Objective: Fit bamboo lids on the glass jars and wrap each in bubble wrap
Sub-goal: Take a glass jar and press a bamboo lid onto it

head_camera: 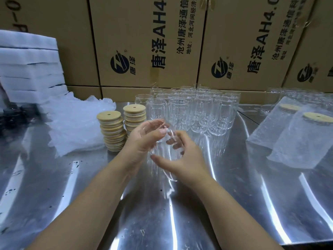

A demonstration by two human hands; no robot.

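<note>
held jar (162, 152): outline blurred | wrapped jar (306, 145): cut by right edge | foam stack (30, 69): cut by left edge

Shiny scuffed steel tabletop (72, 186); clear glossy ribbed glass jars (194, 109); matt pale bamboo disc lids (112, 130); translucent bubble-wrap sheets (75, 123); matt brown cardboard cartons (144, 42).

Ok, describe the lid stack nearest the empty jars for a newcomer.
On the steel table, find the empty glass jars by the cardboard boxes. Left of them, pick the rear bamboo lid stack beside the jars, not the front stack by the bubble wrap.
</note>
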